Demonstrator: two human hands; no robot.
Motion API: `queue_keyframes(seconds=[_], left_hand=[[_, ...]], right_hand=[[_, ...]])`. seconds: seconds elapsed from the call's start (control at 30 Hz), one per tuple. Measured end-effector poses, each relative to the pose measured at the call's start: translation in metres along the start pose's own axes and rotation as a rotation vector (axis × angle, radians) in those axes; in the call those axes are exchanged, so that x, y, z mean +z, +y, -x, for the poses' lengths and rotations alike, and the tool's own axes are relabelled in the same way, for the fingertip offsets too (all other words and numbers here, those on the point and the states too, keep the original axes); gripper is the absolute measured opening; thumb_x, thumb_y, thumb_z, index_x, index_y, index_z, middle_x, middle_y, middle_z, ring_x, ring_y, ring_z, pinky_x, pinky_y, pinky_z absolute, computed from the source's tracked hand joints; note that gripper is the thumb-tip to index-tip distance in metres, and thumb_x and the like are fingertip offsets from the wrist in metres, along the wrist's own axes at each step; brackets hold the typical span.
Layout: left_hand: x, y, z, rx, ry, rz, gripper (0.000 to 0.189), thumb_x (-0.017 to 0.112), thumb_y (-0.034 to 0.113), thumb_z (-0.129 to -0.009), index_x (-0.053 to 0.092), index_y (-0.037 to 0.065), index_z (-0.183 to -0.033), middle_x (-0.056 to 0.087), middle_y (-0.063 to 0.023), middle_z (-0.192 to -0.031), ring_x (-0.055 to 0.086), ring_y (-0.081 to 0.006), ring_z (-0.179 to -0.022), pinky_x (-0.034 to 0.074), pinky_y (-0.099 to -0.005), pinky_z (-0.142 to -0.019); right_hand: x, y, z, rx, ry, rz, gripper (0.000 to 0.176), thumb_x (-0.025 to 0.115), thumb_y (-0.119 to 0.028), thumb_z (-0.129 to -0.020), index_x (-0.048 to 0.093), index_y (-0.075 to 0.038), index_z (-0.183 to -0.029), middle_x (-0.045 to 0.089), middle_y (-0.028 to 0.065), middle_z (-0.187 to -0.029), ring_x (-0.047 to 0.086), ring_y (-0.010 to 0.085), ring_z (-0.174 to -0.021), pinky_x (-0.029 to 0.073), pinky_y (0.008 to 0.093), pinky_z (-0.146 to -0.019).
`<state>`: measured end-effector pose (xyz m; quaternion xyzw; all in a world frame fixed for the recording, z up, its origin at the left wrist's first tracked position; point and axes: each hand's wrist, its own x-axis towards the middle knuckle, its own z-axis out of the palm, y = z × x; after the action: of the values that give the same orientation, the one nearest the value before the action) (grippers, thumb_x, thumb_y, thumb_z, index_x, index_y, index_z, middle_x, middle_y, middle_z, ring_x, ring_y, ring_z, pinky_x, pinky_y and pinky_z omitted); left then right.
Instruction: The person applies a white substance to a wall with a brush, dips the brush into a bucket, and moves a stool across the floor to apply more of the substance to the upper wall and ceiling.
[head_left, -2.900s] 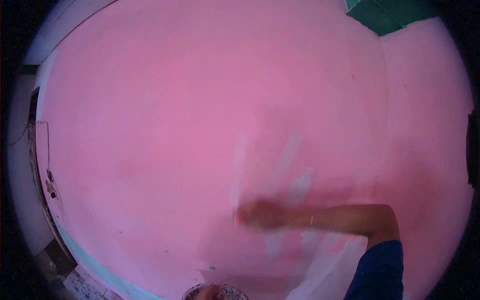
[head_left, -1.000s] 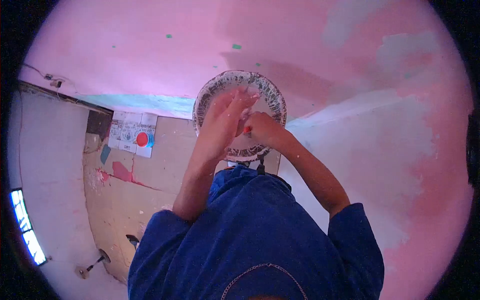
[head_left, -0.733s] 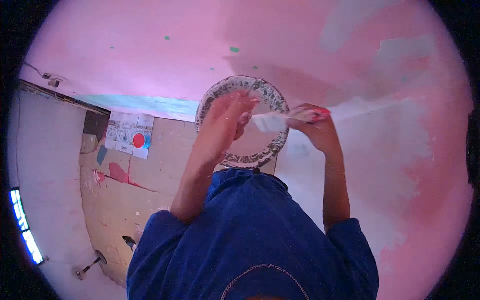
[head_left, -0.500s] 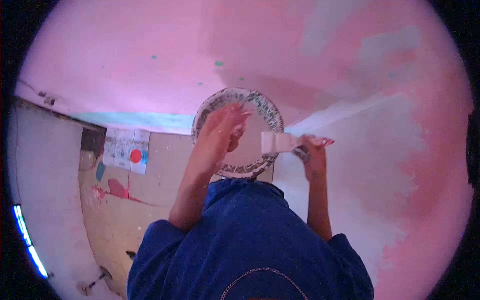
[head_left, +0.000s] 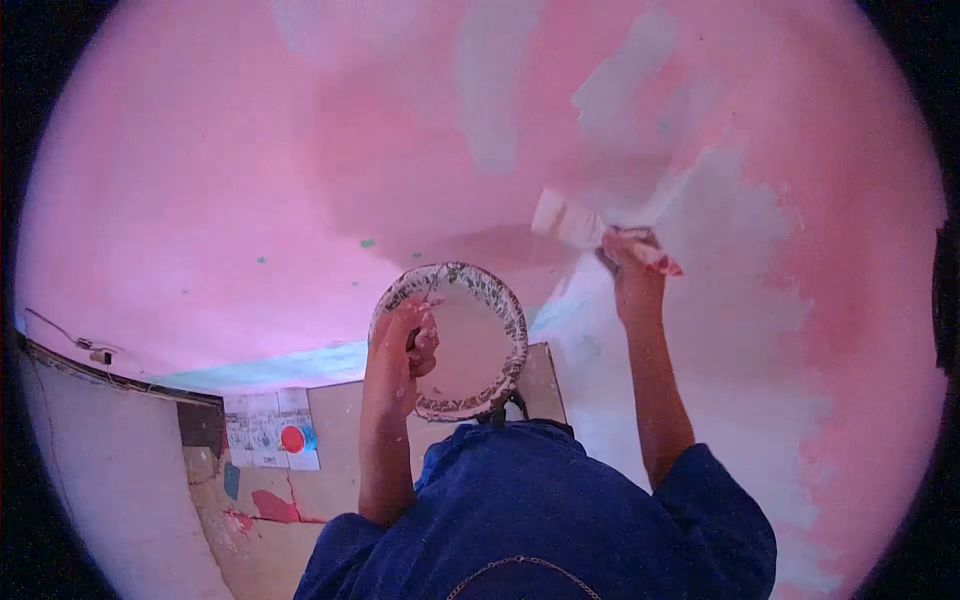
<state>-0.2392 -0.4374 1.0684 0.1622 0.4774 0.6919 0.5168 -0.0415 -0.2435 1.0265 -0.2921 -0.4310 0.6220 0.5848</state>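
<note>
My right hand (head_left: 632, 248) is closed round the pink-smeared handle of a wide paintbrush (head_left: 570, 219). Its bristles, coated pale, point left and lie close to or against the pink wall (head_left: 400, 150); contact is hard to judge. Below and left, in front of my body, is a round paint bucket (head_left: 512, 345), its inner wall speckled with dried paint and pale pink paint (head_left: 468, 340) inside. At the bucket's left rim my left hand (head_left: 408, 340) is closed with fingers curled over the edge, paint on its knuckles. Part of that grip is hidden.
Pale patches (head_left: 490, 90) streak the pink wall, and a broad whitish area (head_left: 680, 400) lies to the right. On the floor at lower left are printed sheets (head_left: 262, 425), a red-topped container (head_left: 293, 439) and a pink spill (head_left: 275, 506). A socket with cable (head_left: 100, 355) sits at far left.
The brush in my right hand has moved up from the bucket's right rim to the wall. My view has tilted upward, and my left hand now sits at the bucket's left edge.
</note>
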Motion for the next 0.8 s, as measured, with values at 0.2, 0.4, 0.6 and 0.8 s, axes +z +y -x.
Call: queue_keyframes(seconds=[0.2, 0.4, 0.6, 0.8], left_hand=[[-0.005, -0.002, -0.005, -0.003, -0.019, -0.065, 0.029, 0.046, 0.028, -0.081, 0.051, 0.005, -0.096, 0.034, 0.0062, -0.057, 0.029, -0.0036, -0.046, 0.018, -0.018, -0.039], [0.006, 0.0, -0.006, 0.014, 0.093, -0.015, 0.02, 0.045, 0.024, -0.083, 0.052, 0.006, -0.09, 0.036, 0.0065, -0.058, 0.025, -0.0002, -0.044, 0.016, -0.0153, -0.037], [0.009, -0.003, -0.01, -0.02, 0.082, 0.056, 0.024, 0.045, 0.024, -0.083, 0.052, 0.004, -0.094, 0.036, 0.0062, -0.058, 0.026, -0.0007, -0.045, 0.016, -0.0157, -0.037], [0.019, -0.008, -0.004, 0.021, 0.126, 0.008, 0.027, 0.046, 0.026, -0.083, 0.053, 0.004, -0.097, 0.035, 0.0058, -0.059, 0.026, -0.0012, -0.045, 0.015, -0.0163, -0.037]], right_hand=[[0.042, -0.035, -0.071, -0.817, -0.623, 0.693, 0.011, 0.065, -0.002, -0.068, 0.06, -0.005, -0.077, 0.06, 0.0063, -0.079, 0.058, 0.0182, -0.075, 0.048, 0.0289, -0.068], [0.063, -0.122, -0.109, -1.512, -0.39, 0.847, 0.021, 0.063, 0.006, -0.062, 0.062, -0.007, -0.079, 0.06, 0.008, -0.08, 0.058, 0.0203, -0.081, 0.049, 0.0293, -0.07], [-0.032, 0.054, -0.103, -1.224, -0.737, 1.324, 0.024, 0.056, -0.01, -0.067, 0.058, -0.009, -0.091, 0.053, 0.0113, -0.106, 0.05, 0.0252, -0.098, 0.044, 0.0384, -0.079], [-0.052, 0.028, -0.111, -0.866, -0.781, 1.34, 0.017, 0.06, -0.001, -0.068, 0.057, -0.005, -0.084, 0.055, 0.0111, -0.088, 0.053, 0.0263, -0.088, 0.048, 0.0359, -0.071]])
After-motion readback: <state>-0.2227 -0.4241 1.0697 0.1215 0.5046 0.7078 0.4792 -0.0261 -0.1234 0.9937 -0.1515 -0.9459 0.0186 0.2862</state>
